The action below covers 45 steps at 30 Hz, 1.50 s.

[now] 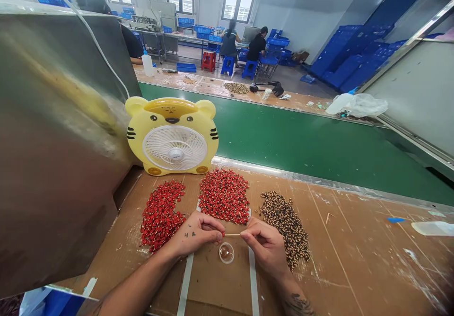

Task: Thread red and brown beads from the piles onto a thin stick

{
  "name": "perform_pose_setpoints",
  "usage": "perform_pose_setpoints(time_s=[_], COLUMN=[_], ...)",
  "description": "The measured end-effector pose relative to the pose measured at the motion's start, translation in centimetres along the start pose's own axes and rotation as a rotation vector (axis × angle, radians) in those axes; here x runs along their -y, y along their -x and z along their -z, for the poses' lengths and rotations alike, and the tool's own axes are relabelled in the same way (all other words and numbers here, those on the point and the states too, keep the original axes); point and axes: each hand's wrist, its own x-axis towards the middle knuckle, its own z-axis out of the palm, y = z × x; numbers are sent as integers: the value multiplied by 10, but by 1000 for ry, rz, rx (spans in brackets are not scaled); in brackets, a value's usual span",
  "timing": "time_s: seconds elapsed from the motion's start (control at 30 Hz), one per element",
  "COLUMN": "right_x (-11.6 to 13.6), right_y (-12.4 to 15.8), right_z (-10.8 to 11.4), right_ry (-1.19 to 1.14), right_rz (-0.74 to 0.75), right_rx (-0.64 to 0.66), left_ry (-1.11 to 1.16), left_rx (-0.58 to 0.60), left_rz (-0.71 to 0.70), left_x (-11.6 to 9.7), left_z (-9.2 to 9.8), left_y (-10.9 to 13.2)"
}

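Note:
My left hand (198,233) pinches a small red piece (223,234) between thumb and fingertips. A thin wooden stick (232,234) is held level in my right hand (266,245), its tip meeting the red piece. Just below the stick sits a small clear round cup (226,253), with what looks like a little clear liquid in it. Beyond my hands lies a heap of small red parts (225,195), and a second red heap (161,216) is beside my left hand. To the right spreads a pile of small black-and-gold parts (285,226).
A yellow animal-faced fan (173,136) stands behind the left heap, next to a large metal housing (60,141). A green conveyor belt (283,141) crosses beyond the cardboard-covered table (340,245). Several people sit farther back, among blue crates (278,41).

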Motion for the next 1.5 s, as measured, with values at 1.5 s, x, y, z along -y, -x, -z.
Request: perform_pose_setpoints(time_s=[1.5], right_x=[-44], right_y=[-15], right_z=[48], right_ry=[542], right_rz=[-141], right_rx=[-43], left_ry=[83], left_rx=[-11], left_rz=[-73], left_x=[8], left_z=[3], left_y=[-5])
